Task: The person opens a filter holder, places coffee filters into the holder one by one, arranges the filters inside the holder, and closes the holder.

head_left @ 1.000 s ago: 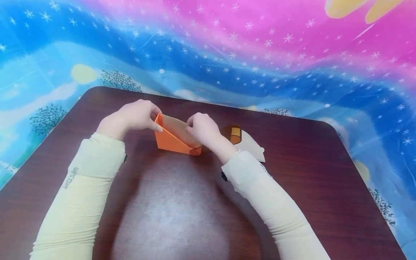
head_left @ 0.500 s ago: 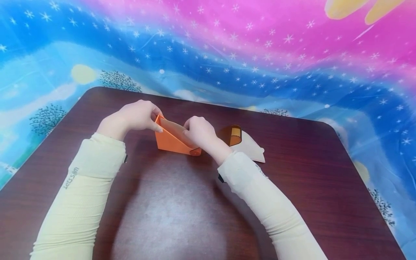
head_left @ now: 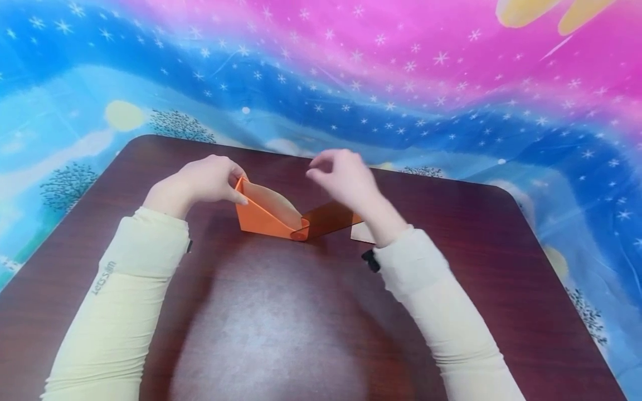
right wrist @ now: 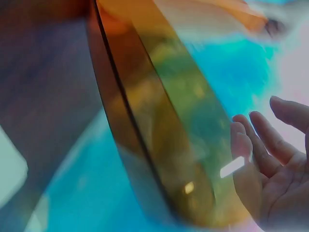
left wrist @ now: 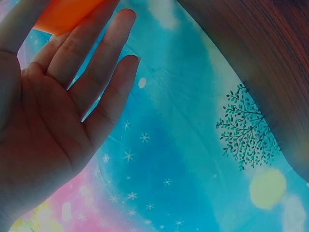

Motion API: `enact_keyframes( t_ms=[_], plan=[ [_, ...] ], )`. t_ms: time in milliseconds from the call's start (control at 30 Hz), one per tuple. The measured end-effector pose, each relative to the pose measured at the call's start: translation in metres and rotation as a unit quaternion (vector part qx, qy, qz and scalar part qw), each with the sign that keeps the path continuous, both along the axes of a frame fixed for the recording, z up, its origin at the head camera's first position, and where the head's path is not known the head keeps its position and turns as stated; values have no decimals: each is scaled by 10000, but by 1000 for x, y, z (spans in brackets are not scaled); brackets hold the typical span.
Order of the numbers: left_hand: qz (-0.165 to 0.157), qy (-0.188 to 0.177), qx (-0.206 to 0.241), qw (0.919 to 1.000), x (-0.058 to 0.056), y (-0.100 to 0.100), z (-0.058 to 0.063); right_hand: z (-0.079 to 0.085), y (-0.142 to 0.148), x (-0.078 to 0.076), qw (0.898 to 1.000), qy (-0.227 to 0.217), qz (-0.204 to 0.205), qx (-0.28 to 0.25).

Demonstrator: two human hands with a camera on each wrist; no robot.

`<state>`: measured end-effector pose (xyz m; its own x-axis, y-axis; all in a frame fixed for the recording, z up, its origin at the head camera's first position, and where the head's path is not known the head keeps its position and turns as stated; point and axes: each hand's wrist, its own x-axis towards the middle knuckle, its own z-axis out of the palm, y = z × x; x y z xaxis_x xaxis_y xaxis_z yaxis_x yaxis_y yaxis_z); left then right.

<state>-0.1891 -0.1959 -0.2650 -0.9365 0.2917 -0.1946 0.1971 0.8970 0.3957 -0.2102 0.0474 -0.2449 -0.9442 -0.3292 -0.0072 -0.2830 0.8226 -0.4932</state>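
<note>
An orange box (head_left: 266, 217) with a slanted top stands on the table, and tan coffee filters (head_left: 276, 201) rise inside it. My left hand (head_left: 208, 178) grips its tall end between thumb and fingers; in the left wrist view a bit of the orange box (left wrist: 67, 14) shows at the fingers. The see-through brown lid (head_left: 328, 220) lies swung back to the right. Above that lid, my right hand (head_left: 348, 177) is raised with loosely bent fingers and holds nothing. In the right wrist view, the lid (right wrist: 159, 121) runs beside the hand (right wrist: 285, 169).
A pale piece that looks like filter paper (head_left: 361, 233) lies on the dark wooden table (head_left: 466, 267), partly hidden behind my right arm and the lid. A printed cloth backdrop (head_left: 281, 89) hangs beyond the table's rounded far edge.
My right hand was low in the box at the filters; it has let go and lifted up and right. The filters now stand higher above the box's edge than half a second ago.
</note>
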Motion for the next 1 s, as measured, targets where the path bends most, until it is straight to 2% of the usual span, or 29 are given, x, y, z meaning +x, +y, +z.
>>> enact_keyframes(
  t_ms=[100,200,300,400,500,600,667,767,900,1000],
  plan=[
    [-28,5,-31,10000,-1,0,0,14,29,-6,9986,139,-326,-398],
    [-13,2,-54,10000,0,0,-1,13,57,-16,9967,144,-646,-467],
    [-6,13,-62,10000,0,-1,-1,-5,82,-25,9958,-18,-898,-186],
    [-38,11,-40,10000,0,0,-1,-35,104,-31,9921,-376,-1050,567],
    [-65,25,-42,10000,0,1,-1,-66,119,-32,9777,-931,-1147,1493],
    [-59,54,-72,9999,0,1,-1,-88,128,-33,9634,-1319,-1204,2002],
    [-48,66,-89,9999,0,1,-1,-98,133,-34,9607,-1380,-1277,2041],
    [-49,74,-86,9999,0,0,-1,-104,138,-36,9638,-1349,-1326,1882],
    [-26,91,-104,9999,0,0,-1,-106,141,-39,9670,-1390,-1413,1600],
    [-8,109,-101,9999,1,1,-1,-106,141,-40,9646,-1437,-1489,1632]
  ],
)
